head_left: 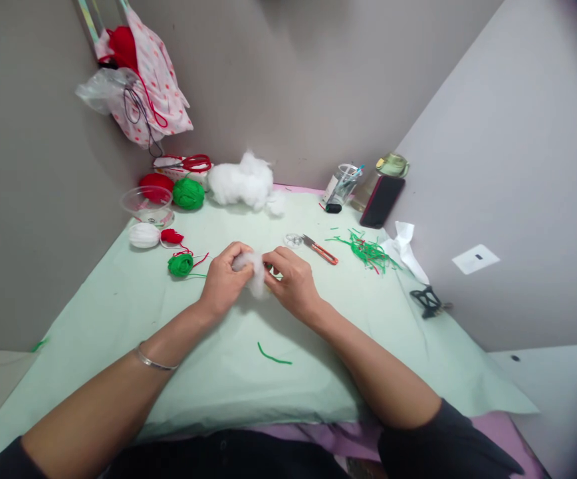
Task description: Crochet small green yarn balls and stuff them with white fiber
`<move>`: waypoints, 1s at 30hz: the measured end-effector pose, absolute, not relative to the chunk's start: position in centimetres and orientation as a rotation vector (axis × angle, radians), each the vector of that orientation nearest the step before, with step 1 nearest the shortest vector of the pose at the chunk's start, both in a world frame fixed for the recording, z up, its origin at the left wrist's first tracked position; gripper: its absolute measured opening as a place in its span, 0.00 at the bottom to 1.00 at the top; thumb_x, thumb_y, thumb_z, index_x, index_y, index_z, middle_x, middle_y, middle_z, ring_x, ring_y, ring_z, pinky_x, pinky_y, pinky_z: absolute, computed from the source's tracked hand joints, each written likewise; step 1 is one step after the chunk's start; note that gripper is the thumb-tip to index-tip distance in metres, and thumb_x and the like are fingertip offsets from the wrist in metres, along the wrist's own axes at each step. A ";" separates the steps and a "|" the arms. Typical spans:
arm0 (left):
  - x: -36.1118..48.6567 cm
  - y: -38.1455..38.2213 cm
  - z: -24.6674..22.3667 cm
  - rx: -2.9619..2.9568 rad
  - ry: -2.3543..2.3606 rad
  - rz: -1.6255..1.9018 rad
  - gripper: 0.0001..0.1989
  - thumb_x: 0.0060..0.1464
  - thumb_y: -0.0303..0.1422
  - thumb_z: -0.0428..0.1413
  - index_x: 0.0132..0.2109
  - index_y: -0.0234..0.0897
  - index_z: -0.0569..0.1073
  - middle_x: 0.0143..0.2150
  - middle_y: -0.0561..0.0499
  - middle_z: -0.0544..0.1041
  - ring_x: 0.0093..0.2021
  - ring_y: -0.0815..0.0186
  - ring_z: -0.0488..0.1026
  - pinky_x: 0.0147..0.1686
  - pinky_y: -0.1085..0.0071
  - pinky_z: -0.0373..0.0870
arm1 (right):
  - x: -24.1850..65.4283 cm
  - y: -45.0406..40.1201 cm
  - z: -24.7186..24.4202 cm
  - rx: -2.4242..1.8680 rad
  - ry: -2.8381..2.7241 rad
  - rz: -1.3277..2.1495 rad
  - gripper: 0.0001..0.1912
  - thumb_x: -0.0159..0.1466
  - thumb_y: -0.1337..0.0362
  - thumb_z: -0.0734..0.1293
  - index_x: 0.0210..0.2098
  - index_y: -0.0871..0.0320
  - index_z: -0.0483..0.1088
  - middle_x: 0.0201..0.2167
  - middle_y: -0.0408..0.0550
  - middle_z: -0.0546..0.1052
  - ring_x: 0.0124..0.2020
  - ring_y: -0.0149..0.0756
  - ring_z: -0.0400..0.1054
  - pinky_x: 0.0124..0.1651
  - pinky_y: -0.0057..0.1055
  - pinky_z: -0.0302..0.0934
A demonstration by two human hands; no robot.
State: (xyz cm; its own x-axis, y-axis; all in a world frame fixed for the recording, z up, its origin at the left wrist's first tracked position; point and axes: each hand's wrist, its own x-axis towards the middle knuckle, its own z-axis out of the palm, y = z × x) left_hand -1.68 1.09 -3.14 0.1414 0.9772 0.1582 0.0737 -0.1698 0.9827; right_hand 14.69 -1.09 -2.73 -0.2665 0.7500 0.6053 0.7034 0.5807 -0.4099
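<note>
My left hand [225, 278] is closed on a tuft of white fibre stuffing [255, 281], which bulges out between my two hands. My right hand [293, 281] meets it from the other side, thumb and fingers pinched together. Something small and greenish shows at those fingertips, mostly hidden, so I cannot name it. A short piece of green yarn [273, 357] lies on the cloth nearer to me. Beyond my right hand are thread snips [321, 250] with orange handles, beside a small clear round bobbin [293, 240].
A pile of stuffing [243, 181] sits at the back, beside a green yarn ball [188, 193] and red scissors [196, 163]. A clear tub [147, 207] and a white yarn ball [143, 235] stand left. Green yarn scraps [368, 251] and a leaning phone [383, 201] are right.
</note>
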 end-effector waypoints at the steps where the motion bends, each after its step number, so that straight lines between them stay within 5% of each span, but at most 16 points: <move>1: -1.7 1.1 -3.0 1.441 1.067 1.152 0.07 0.44 0.29 0.56 0.35 0.39 0.72 0.31 0.56 0.70 0.33 0.66 0.66 0.33 0.72 0.63 | 14.7 -1.1 -2.6 -1.164 -2.010 0.066 0.08 0.65 0.70 0.62 0.32 0.55 0.71 0.27 0.45 0.70 0.30 0.35 0.64 0.36 0.30 0.58; 8: -2.0 1.3 -2.8 1.379 0.960 0.982 0.07 0.48 0.37 0.57 0.33 0.38 0.72 0.28 0.55 0.73 0.29 0.66 0.69 0.31 0.71 0.67 | 15.1 -1.1 -2.2 -1.235 -1.915 0.291 0.07 0.56 0.72 0.62 0.31 0.54 0.67 0.28 0.44 0.70 0.30 0.34 0.63 0.35 0.30 0.57; 14: -1.8 0.9 -2.4 1.419 1.067 1.060 0.05 0.43 0.29 0.58 0.31 0.37 0.72 0.26 0.57 0.69 0.28 0.68 0.63 0.28 0.73 0.59 | 14.6 -1.3 -1.9 -1.240 -1.806 0.537 0.04 0.60 0.68 0.63 0.30 0.55 0.68 0.26 0.42 0.71 0.26 0.31 0.61 0.33 0.29 0.57; 23: -1.7 0.2 -2.8 1.328 0.999 1.140 0.10 0.53 0.40 0.56 0.35 0.40 0.66 0.29 0.57 0.67 0.26 0.69 0.63 0.26 0.72 0.61 | 13.9 -2.1 -1.2 -1.208 -1.806 0.480 0.06 0.64 0.66 0.62 0.31 0.55 0.68 0.28 0.43 0.73 0.28 0.32 0.63 0.34 0.29 0.58; 30: -1.5 0.3 -3.0 1.413 1.101 1.216 0.09 0.46 0.30 0.58 0.35 0.40 0.65 0.31 0.57 0.66 0.31 0.67 0.63 0.30 0.72 0.61 | 13.6 -2.3 -1.6 -1.258 -1.719 0.687 0.05 0.62 0.67 0.63 0.29 0.55 0.67 0.24 0.39 0.70 0.26 0.30 0.62 0.32 0.28 0.56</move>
State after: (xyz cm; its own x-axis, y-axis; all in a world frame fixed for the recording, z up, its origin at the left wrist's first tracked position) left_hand -1.47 0.34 -3.00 0.1047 0.9830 0.1507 0.0525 -0.1568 0.9862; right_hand 13.58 -2.26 -1.59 -0.1076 0.9399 0.3241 0.4581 0.3362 -0.8229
